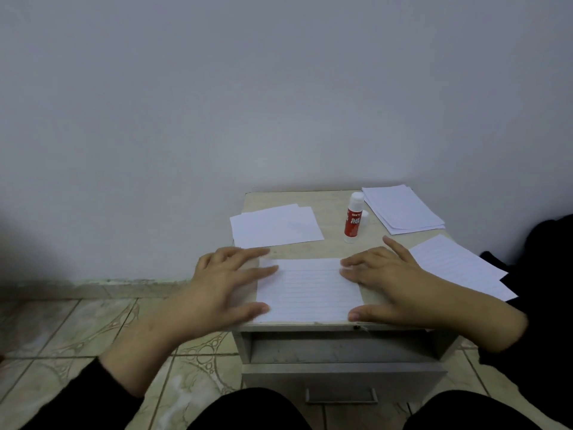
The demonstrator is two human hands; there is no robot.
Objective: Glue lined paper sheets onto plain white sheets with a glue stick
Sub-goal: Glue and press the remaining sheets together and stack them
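A lined paper sheet (pixel 308 290) lies flat near the front edge of a small bedside table (pixel 331 246). My left hand (pixel 226 283) rests on its left edge with fingers spread and straight. My right hand (pixel 390 280) lies the same way on its right edge. Behind them a red and white glue stick (pixel 353 218) stands upright, its cap (pixel 365 219) beside it. Plain white sheets (pixel 276 226) lie at the back left. More lined sheets (pixel 459 265) lie at the right, partly under my right forearm.
A stack of white paper (pixel 401 209) sits in the back right corner against the wall. The table has an open shelf and a drawer with a handle (pixel 341 395). Dark cloth (pixel 545 259) lies to the right. Tiled floor (pixel 77 330) spreads to the left.
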